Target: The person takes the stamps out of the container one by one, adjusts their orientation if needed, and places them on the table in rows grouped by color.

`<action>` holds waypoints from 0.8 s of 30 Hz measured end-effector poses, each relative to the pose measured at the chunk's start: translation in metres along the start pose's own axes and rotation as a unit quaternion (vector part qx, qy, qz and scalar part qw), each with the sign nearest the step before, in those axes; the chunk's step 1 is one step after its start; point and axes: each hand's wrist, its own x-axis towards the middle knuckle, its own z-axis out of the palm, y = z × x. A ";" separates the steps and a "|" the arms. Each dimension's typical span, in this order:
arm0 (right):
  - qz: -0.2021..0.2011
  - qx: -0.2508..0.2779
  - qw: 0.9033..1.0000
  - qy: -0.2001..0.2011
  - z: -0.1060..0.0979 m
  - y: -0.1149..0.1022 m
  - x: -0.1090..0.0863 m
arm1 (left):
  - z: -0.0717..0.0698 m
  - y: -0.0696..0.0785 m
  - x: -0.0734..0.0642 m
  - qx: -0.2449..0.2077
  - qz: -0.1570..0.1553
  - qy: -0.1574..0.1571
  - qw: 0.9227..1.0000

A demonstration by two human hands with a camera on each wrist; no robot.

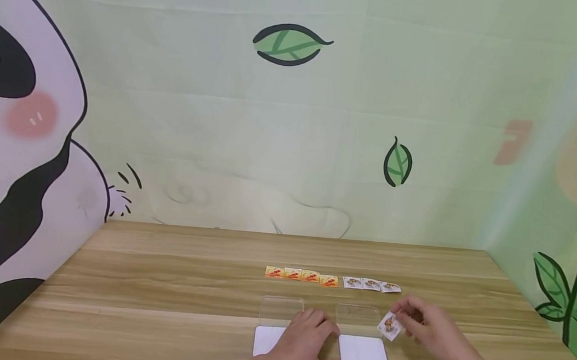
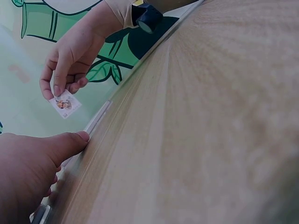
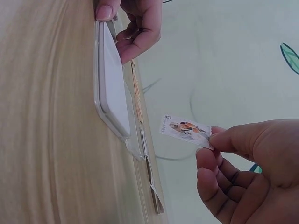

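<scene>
On table (image 1: 158,283): seven stamps (image 1: 332,280), two cases (image 1: 362,352)

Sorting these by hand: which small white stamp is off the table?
The white stamp pinched in the right hand; the three other white stamps lie in the row.

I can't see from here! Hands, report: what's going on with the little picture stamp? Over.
Right hand pinches the white stamp above the right open case. Left hand rests across both cases. Nothing in the way.
</scene>
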 end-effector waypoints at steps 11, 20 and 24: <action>0.002 0.003 1.000 0.021 -0.002 0.001 0.003 | -0.001 -0.003 0.000 0.001 -0.004 -0.008 1.000; 0.010 0.001 0.999 0.044 -0.005 0.008 0.001 | -0.002 0.001 0.001 -0.019 -0.012 -0.026 0.999; 0.021 -0.002 0.998 0.058 -0.008 0.010 0.004 | -0.002 0.000 0.001 -0.021 -0.016 -0.028 0.999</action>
